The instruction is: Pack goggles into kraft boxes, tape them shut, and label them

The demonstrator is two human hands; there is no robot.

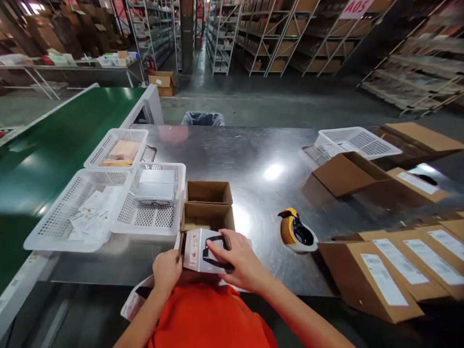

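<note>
At the table's front edge my right hand (241, 258) grips a small white product box (195, 249) with a black band-shaped item pictured on its face. The thumb lies across the picture. My left hand (167, 269) is closed at the side of a cardboard box, mostly hidden under the product box, and its fingers pinch the box's edge. Just beyond both hands stand two open cardboard boxes, a nearer one (206, 211) and a farther one (209, 189). A strip of printed white paper (133, 304) hangs below my left forearm.
White baskets hold papers (36, 237), flat white boxes (181, 193) and tan packets (90, 157). A yellow tape dispenser (288, 229) lies to the right. Labelled cartons (348, 270), an open carton (340, 174) and another basket (362, 133) stand farther right. A green conveyor (68, 130) runs left.
</note>
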